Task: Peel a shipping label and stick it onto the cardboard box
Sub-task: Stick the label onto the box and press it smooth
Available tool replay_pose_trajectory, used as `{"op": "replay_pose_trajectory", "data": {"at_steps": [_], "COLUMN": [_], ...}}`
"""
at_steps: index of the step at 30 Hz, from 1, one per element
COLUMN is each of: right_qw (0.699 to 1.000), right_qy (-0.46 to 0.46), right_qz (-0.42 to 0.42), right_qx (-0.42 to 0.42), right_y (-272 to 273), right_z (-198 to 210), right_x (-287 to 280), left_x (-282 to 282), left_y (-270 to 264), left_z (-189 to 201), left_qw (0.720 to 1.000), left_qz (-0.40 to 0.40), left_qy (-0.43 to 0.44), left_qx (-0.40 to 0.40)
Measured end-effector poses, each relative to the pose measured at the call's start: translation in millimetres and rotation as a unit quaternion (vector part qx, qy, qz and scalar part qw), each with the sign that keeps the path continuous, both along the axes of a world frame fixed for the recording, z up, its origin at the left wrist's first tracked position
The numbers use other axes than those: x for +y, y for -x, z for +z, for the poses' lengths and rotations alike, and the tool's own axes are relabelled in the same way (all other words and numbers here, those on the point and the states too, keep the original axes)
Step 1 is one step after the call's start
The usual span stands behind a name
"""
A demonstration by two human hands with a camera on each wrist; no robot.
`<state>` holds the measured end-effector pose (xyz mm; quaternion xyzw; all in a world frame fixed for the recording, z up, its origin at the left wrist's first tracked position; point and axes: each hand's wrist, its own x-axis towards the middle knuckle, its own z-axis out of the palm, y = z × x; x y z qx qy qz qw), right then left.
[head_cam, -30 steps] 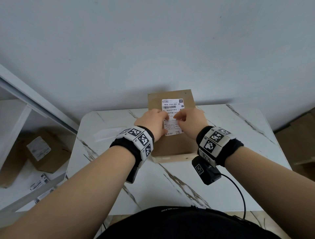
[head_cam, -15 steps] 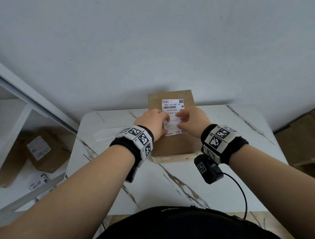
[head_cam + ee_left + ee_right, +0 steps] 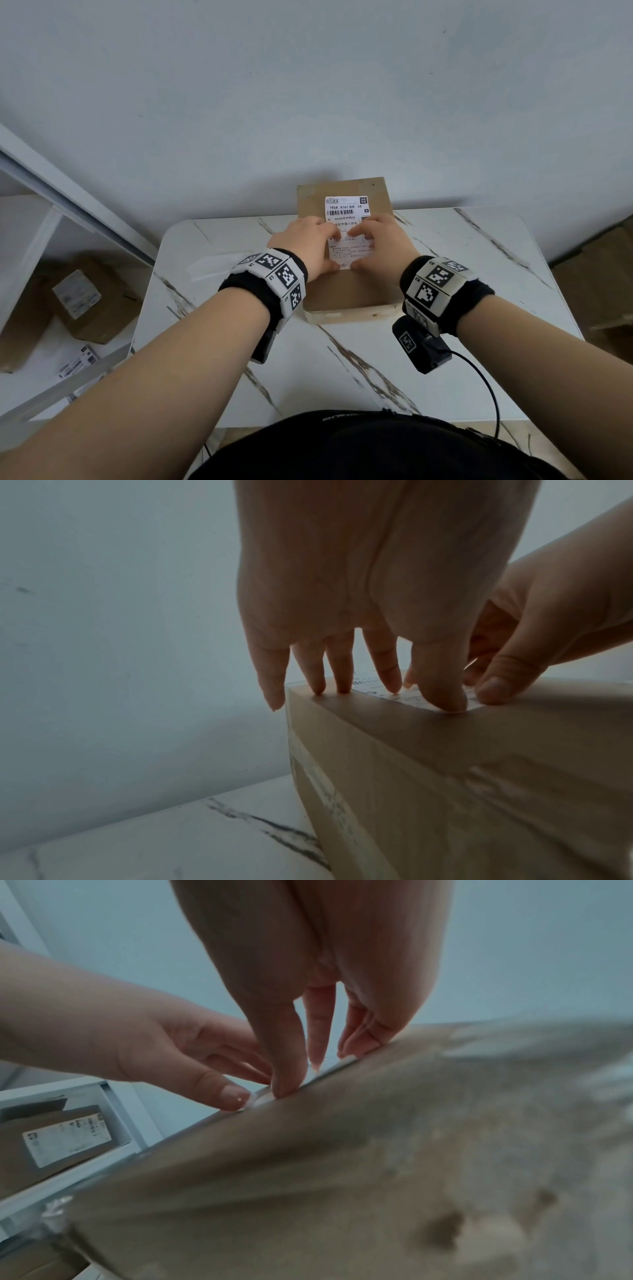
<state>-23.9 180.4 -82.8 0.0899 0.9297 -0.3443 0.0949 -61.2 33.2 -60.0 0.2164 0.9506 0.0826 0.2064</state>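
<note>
A brown cardboard box (image 3: 346,291) lies flat on the marble table against the wall. A white shipping label (image 3: 346,210) with a barcode lies on its top face. My left hand (image 3: 305,245) rests on the label's left side with straight fingers pressing down; in the left wrist view its fingertips (image 3: 441,702) touch the label (image 3: 407,695) and the box (image 3: 445,764) top. My right hand (image 3: 383,245) presses the label's right side the same way, thumb at the lower edge. In the right wrist view both thumbs meet at the label's near edge (image 3: 260,1099) on the box (image 3: 342,1177).
The white marble table (image 3: 342,370) has a strip of backing paper (image 3: 212,265) lying left of the box. A white shelf at left holds other labelled cardboard boxes (image 3: 92,301) and loose labels (image 3: 77,365). More cardboard (image 3: 603,291) lies on the floor at right.
Both hands have slid down the label toward me, smoothing it; the right hand moved from the label's middle to its right side and lower edge. The box has not moved.
</note>
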Motion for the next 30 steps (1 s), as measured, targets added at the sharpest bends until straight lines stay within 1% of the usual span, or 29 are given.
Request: {"op": "replay_pose_trajectory", "data": {"at_steps": [11, 14, 18, 24, 27, 30], "right_qw": [1.0, 1.0, 1.0, 0.999, 0.996, 0.984], "right_qy": [0.011, 0.008, 0.011, -0.006, -0.064, -0.143], "right_qz": [-0.006, -0.005, -0.001, 0.006, 0.04, 0.106], "right_qx": [0.008, 0.017, 0.025, 0.04, 0.041, 0.015], "right_y": [-6, -9, -13, -17, -20, -25], "right_z": [2, 3, 3, -2, -1, 4], "right_x": [16, 19, 17, 14, 12, 9], "left_x": [-2, -2, 3, -9, -18, -18], "left_y": [-1, -7, -25, -39, -44, -45], "left_z": [-2, 0, -5, -15, -14, -13], "left_qw": [1.0, 1.0, 0.994, 0.986, 0.98, 0.979], "left_qz": [-0.005, -0.011, -0.074, -0.134, -0.158, -0.163], "left_qy": [-0.01, 0.0, 0.037, 0.073, 0.092, 0.092], "left_qx": [-0.008, 0.009, 0.076, 0.072, 0.075, 0.084]}}
